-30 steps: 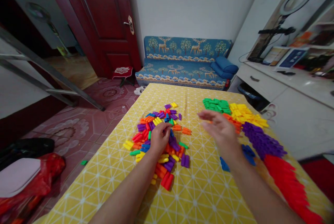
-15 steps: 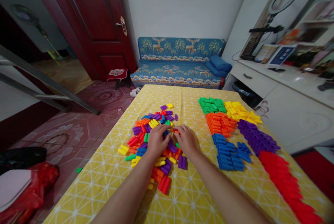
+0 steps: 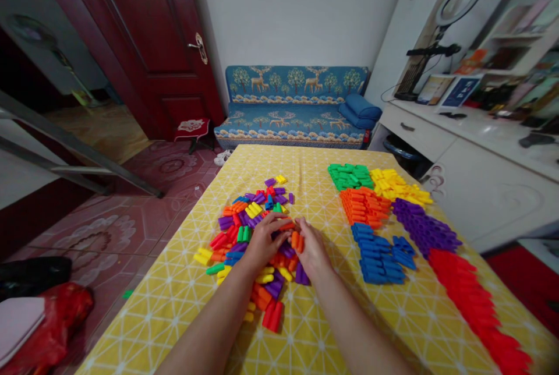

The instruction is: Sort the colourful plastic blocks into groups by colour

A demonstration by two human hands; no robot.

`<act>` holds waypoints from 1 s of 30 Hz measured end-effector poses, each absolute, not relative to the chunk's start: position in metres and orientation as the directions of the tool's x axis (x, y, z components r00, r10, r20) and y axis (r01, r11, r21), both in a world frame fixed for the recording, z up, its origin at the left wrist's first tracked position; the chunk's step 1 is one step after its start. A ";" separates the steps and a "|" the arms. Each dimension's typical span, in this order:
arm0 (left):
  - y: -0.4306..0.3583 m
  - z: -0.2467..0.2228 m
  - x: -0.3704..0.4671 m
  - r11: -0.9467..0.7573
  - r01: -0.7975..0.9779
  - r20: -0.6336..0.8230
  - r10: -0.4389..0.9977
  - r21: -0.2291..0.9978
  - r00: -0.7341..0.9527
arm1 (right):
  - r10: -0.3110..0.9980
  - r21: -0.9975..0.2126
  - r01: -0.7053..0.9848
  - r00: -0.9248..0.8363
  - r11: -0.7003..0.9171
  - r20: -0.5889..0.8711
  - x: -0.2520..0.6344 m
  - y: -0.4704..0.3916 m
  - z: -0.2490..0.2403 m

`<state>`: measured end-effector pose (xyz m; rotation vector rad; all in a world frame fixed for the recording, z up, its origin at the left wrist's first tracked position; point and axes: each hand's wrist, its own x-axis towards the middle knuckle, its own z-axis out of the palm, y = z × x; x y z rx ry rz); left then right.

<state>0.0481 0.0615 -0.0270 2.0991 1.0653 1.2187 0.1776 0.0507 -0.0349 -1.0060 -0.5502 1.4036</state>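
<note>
My right hand (image 3: 313,250) is closed around an orange plastic block (image 3: 297,241) made of two joined tubes. My left hand (image 3: 263,242) curls over the mixed pile, its fingertips on another orange block (image 3: 287,224) close to the right fingers. Around and below both hands lie loose blocks of the same kind, among them a green block (image 3: 243,234), a red block (image 3: 273,316), a purple block (image 3: 301,274) and a yellow block (image 3: 202,257). Part of the pile is hidden under my left hand.
On the right of the yellow-clothed table (image 3: 332,328) lie sorted groups: green blocks (image 3: 349,176), yellow blocks (image 3: 399,186), orange blocks (image 3: 364,207), blue blocks (image 3: 378,258), purple blocks (image 3: 423,226) and red blocks (image 3: 476,308). A blue sofa (image 3: 292,116) stands beyond.
My right hand has turned and lifted slightly, bringing an orange block into sight in its fingers. My left fingers have shifted onto another orange block. The view has moved a little.
</note>
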 end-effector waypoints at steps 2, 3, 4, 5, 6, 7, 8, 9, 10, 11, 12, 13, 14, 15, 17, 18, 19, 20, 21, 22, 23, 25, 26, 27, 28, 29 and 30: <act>0.065 -0.030 0.048 -0.552 0.423 0.517 0.831 0.719 0.206 | 0.962 -0.759 -0.631 0.072 -0.161 -0.263 0.176 0.046 -0.031; 0.066 -0.032 0.048 -0.539 0.438 0.522 0.836 0.720 0.170 | 0.962 -0.725 -0.666 0.045 -0.172 -0.270 0.177 0.043 -0.029; 0.066 -0.033 0.047 -0.529 0.448 0.526 0.838 0.721 0.142 | 0.962 -0.707 -0.684 0.032 -0.177 -0.271 0.177 0.040 -0.027; 0.067 -0.033 0.047 -0.522 0.453 0.530 0.839 0.722 0.123 | 0.962 -0.711 -0.682 0.038 -0.173 -0.270 0.179 0.037 -0.024; 0.067 -0.034 0.046 -0.519 0.453 0.532 0.840 0.725 0.111 | 0.963 -0.726 -0.667 0.048 -0.166 -0.265 0.182 0.033 -0.021; 0.067 -0.034 0.045 -0.516 0.449 0.532 0.841 0.730 0.101 | 0.965 -0.750 -0.642 0.058 -0.159 -0.254 0.185 0.030 -0.018; 0.067 -0.033 0.045 -0.512 0.443 0.530 0.843 0.736 0.094 | 0.970 -0.781 -0.607 0.063 -0.149 -0.234 0.190 0.026 -0.015; 0.066 -0.033 0.044 -0.510 0.437 0.528 0.844 0.741 0.090 | 0.977 -0.818 -0.559 0.057 -0.138 -0.204 0.196 0.022 -0.012; 0.066 -0.033 0.044 -0.509 0.432 0.526 0.846 0.745 0.090 | 0.986 -0.861 -0.495 0.046 -0.118 -0.162 0.203 0.018 -0.009; 0.066 -0.033 0.044 -0.510 0.428 0.525 0.846 0.746 0.093 | 0.993 -0.909 -0.408 0.035 -0.088 -0.112 0.211 0.013 -0.007; 0.066 -0.032 0.044 -0.514 0.426 0.526 0.845 0.745 0.100 | 0.998 -0.956 -0.291 0.028 -0.043 -0.053 0.221 0.007 -0.006; 0.066 -0.033 0.044 -0.521 0.423 0.528 0.842 0.741 0.111 | 1.000 -0.990 -0.141 0.021 0.022 0.019 0.232 0.000 -0.007; 0.066 -0.033 0.045 -0.529 0.420 0.531 0.838 0.737 0.123 | 0.995 -0.994 0.030 0.004 0.102 0.102 0.244 -0.008 -0.009; 0.066 -0.033 0.045 -0.537 0.417 0.534 0.834 0.733 0.135 | 0.982 -0.960 0.205 -0.030 0.189 0.187 0.256 -0.016 -0.013; 0.066 -0.034 0.045 -0.548 0.414 0.539 0.829 0.727 0.150 | 0.941 -0.803 0.491 -0.153 0.338 0.303 0.278 -0.034 -0.025; 0.066 -0.034 0.045 -0.547 0.417 0.538 0.829 0.726 0.153 | 0.917 -0.710 0.581 -0.224 0.397 0.329 0.288 -0.044 -0.032; 0.066 -0.034 0.046 -0.545 0.421 0.535 0.831 0.725 0.155 | 0.899 -0.630 0.642 -0.284 0.437 0.334 0.295 -0.053 -0.039; 0.066 -0.034 0.046 -0.542 0.426 0.531 0.832 0.724 0.157 | 0.890 -0.567 0.687 -0.321 0.455 0.324 0.301 -0.061 -0.045; 0.065 -0.034 0.046 -0.540 0.432 0.528 0.834 0.722 0.159 | 0.892 -0.525 0.722 -0.331 0.450 0.309 0.304 -0.068 -0.050; 0.065 -0.033 0.046 -0.539 0.436 0.527 0.834 0.720 0.162 | 0.903 -0.505 0.751 -0.313 0.425 0.294 0.306 -0.074 -0.053; 0.065 -0.032 0.046 -0.541 0.438 0.527 0.833 0.718 0.166 | 0.920 -0.506 0.772 -0.276 0.385 0.279 0.307 -0.078 -0.054; 0.065 -0.031 0.046 -0.546 0.439 0.533 0.830 0.713 0.167 | 0.951 -0.543 0.786 -0.189 0.296 0.245 0.308 -0.083 -0.052; 0.065 -0.030 0.046 -0.548 0.439 0.535 0.828 0.712 0.167 | 0.959 -0.563 0.781 -0.166 0.270 0.230 0.309 -0.083 -0.049; 0.065 -0.030 0.046 -0.550 0.440 0.537 0.827 0.710 0.168 | 0.963 -0.576 0.775 -0.165 0.260 0.213 0.310 -0.083 -0.045; 0.065 -0.029 0.046 -0.550 0.441 0.536 0.827 0.709 0.170 | 0.964 -0.581 0.771 -0.181 0.261 0.194 0.312 -0.081 -0.041; 0.065 -0.029 0.046 -0.549 0.444 0.535 0.827 0.708 0.171 | 0.963 -0.581 0.769 -0.207 0.268 0.171 0.314 -0.080 -0.037; 0.065 -0.029 0.046 -0.548 0.446 0.532 0.829 0.708 0.174 | 0.960 -0.578 0.767 -0.237 0.279 0.148 0.316 -0.078 -0.034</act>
